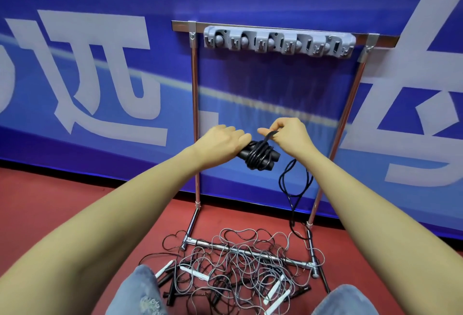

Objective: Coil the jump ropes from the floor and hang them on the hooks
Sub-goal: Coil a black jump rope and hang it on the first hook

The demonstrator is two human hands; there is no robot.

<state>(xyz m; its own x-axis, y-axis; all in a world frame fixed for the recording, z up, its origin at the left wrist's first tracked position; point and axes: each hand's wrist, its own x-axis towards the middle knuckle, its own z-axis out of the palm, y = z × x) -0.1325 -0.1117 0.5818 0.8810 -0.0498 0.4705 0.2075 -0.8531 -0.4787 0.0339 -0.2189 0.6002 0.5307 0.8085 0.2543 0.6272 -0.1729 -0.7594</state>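
In the head view, black handles below the hook rail are gripped by the left hand; cord is pinched and wound by the right hand. No hook is filled; a tangled rope pile lies on the floor beneath the rail.

Left hand gripped black handles wound with black rope; right hand pinched the cord above them. Loose end trailed to red floor. Tangled ropes lay at metal rack base. Grey hook strip unoccupied.
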